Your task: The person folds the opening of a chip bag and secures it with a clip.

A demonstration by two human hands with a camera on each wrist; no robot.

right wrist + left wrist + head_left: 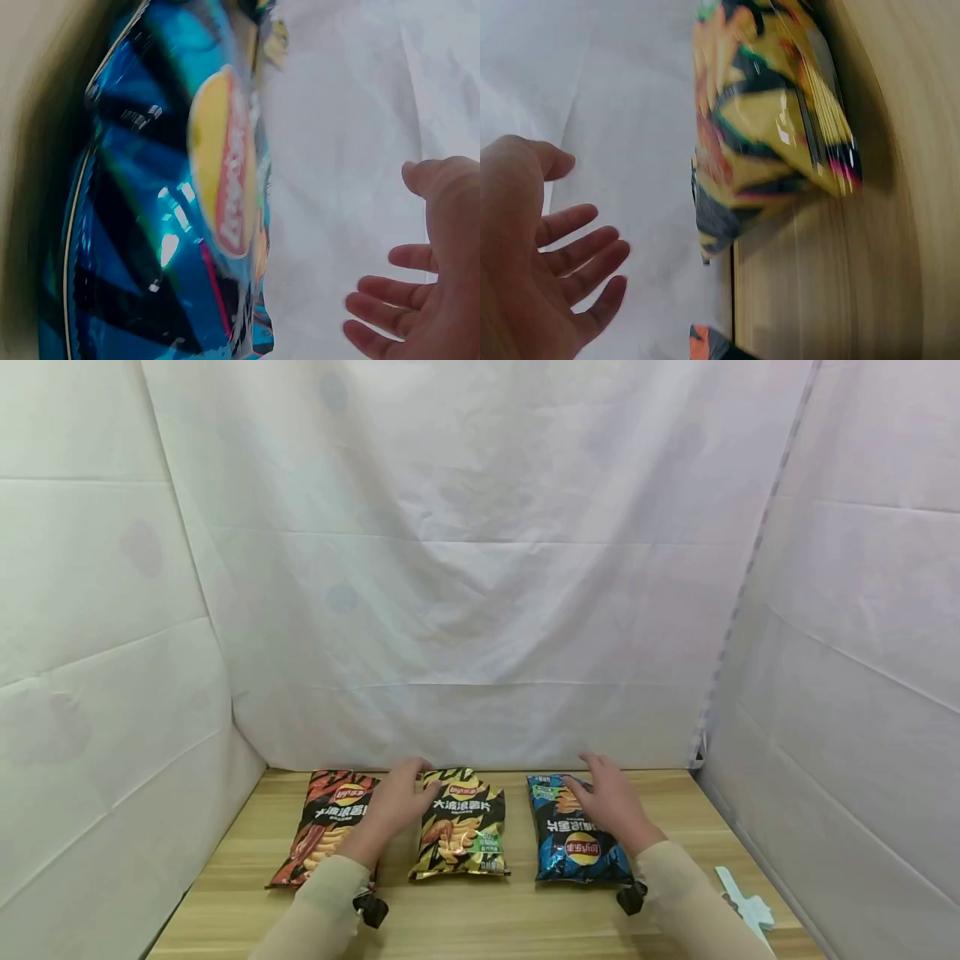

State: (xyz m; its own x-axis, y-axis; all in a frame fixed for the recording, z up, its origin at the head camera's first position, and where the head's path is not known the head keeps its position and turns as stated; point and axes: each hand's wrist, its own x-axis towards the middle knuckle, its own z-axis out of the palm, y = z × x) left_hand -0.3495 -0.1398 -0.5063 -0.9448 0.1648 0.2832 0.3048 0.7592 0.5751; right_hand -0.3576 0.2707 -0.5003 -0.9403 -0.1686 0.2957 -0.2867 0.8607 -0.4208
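Three bags of potato chips lie in a row on the wooden table. On the left is a red and black bag (325, 835), partly covered by the left forearm. The yellow and black bag (459, 835) lies in the middle, its print upright in the head view. The blue bag (558, 856), on the right, has its print upside down. My left hand (399, 802) hovers between the red and yellow bags, fingers relaxed and apart, holding nothing. Above the right side of the blue bag, my right hand (613, 800) is empty, its fingers loosely spread.
White cloth (465, 610) hangs behind the table and along both sides. A pale blue-green plastic piece (750, 906) lies near the table's right edge. Bare wood (480, 922) shows in front of the bags.
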